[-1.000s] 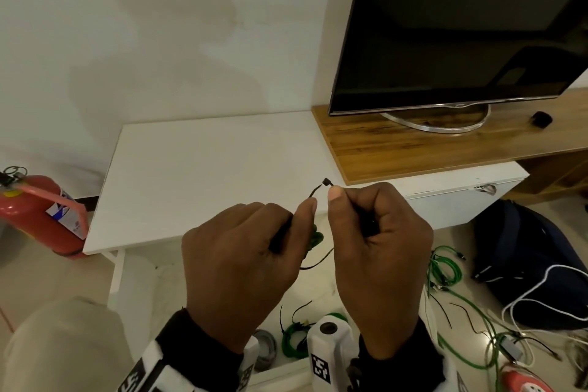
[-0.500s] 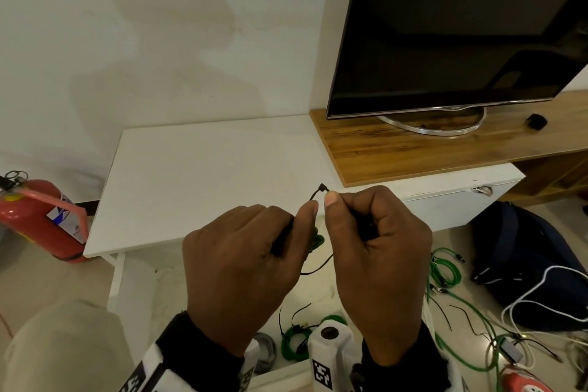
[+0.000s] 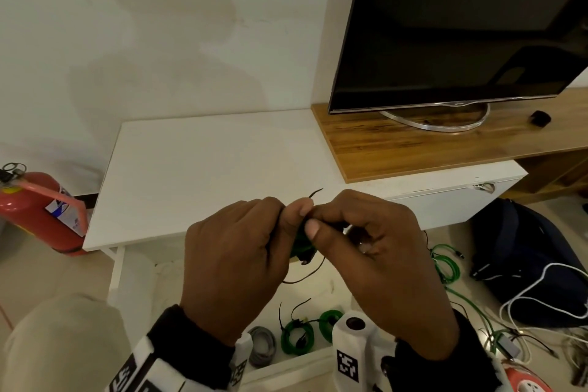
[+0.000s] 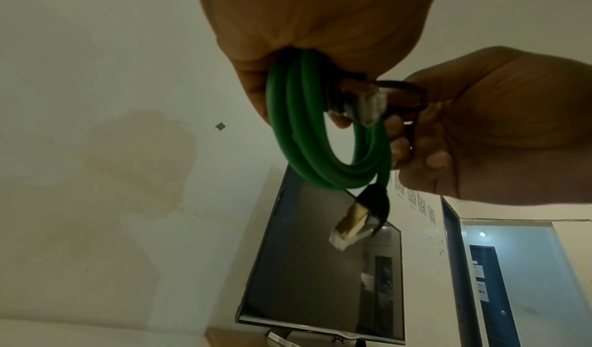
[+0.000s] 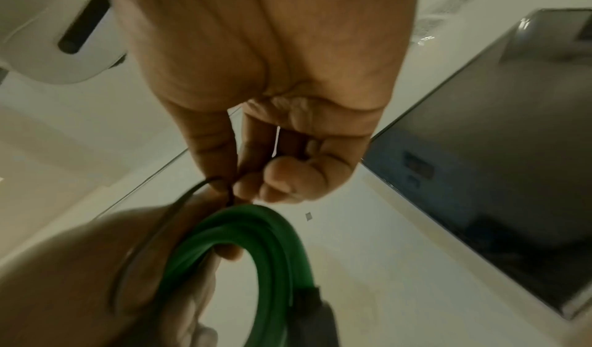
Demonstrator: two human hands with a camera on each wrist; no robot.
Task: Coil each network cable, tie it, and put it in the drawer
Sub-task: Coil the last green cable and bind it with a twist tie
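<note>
I hold a coiled green network cable point(image 4: 307, 135) up in front of the white table point(image 3: 206, 169). My left hand point(image 3: 294, 216) grips the coil at its top, and two plugs point(image 4: 349, 226) hang from it. A thin black tie point(image 5: 229, 193) loops round the coil. My right hand point(image 3: 313, 227) pinches it between thumb and forefinger, right against the left thumb. The tie's tip point(image 3: 316, 191) sticks up above the hands and its tail point(image 3: 305, 277) hangs below. The drawer point(image 3: 286, 369) stands open under my hands, with tied green coils point(image 3: 296, 336) and a grey coil point(image 3: 262, 344) in it.
A TV point(image 3: 461, 25) stands on a wooden shelf point(image 3: 413, 146) at the right. Loose green cables point(image 3: 445, 267), a white cable point(image 3: 541, 289) and a dark bag point(image 3: 525, 258) lie on the floor to the right. A red fire extinguisher point(image 3: 35, 210) stands at the left.
The hands have drawn together: my right thumb now lies against and under the left thumb, at the coil. The tie's upper end stands a little lower and nearer the hands.
</note>
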